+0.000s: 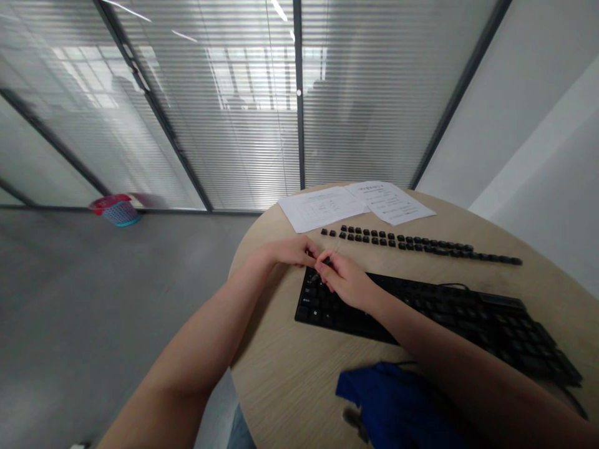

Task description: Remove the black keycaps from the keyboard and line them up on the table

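Note:
A black keyboard (388, 324) lies across the round wooden table, and my right forearm passes over it. Above its upper left corner, my right hand (344, 279) has its fingers pinched on a small dark object (326, 261), too small to name for certain. Just to the left is my left hand (296, 251), its fingertips bent down at the keyboard's corner and close to the right fingers; what they hold, if anything, is hidden. Beyond the keyboard, loose black keycaps (390, 240) stand in long rows.
Two printed sheets (322, 209) (393, 202) overlap at the table's far edge (449, 201). A blue cloth (397, 405) lies near the front, beside a dark object. Cables run by the keyboard. On the floor at left stands a red and blue basket (120, 212), near a glass partition with blinds.

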`<state>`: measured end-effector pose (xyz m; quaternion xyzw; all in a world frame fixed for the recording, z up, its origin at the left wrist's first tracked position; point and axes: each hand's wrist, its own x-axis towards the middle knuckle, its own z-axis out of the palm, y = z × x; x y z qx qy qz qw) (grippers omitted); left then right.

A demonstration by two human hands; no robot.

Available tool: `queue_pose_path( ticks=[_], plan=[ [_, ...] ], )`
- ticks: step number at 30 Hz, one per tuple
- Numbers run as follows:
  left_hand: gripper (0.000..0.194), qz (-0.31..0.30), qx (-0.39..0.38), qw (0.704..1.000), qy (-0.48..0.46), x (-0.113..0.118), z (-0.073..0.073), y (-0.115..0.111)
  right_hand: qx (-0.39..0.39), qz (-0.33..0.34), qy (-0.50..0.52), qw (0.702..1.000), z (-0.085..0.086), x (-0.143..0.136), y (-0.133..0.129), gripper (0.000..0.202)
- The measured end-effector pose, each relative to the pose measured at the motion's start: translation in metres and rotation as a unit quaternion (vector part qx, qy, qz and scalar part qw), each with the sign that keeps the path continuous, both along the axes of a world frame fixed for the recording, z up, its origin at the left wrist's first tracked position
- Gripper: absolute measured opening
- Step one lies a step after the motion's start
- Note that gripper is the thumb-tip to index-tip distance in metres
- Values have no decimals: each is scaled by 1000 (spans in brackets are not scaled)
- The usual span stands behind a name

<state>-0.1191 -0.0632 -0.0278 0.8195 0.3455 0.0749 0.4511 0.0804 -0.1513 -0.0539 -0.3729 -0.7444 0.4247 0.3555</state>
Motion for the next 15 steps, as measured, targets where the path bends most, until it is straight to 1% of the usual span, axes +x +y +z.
queue_pose_path(
  ticks=[4,7,10,15],
  plan=[
    [10,1,0,1000,-3,-1,-3,2,63,26,-69,995,10,0,-7,15],
    [10,-1,1,1000,-5,-2,-5,4,72,30,-94,992,15,-2,-9,13],
    [9,-4,2,1000,-9,-3,-8,6,74,31,-112,990,16,-6,-8,11],
    [17,-5,6,1000,-21,-4,-13,9,116,50,-140,982,14,-10,-8,9]
  ],
)
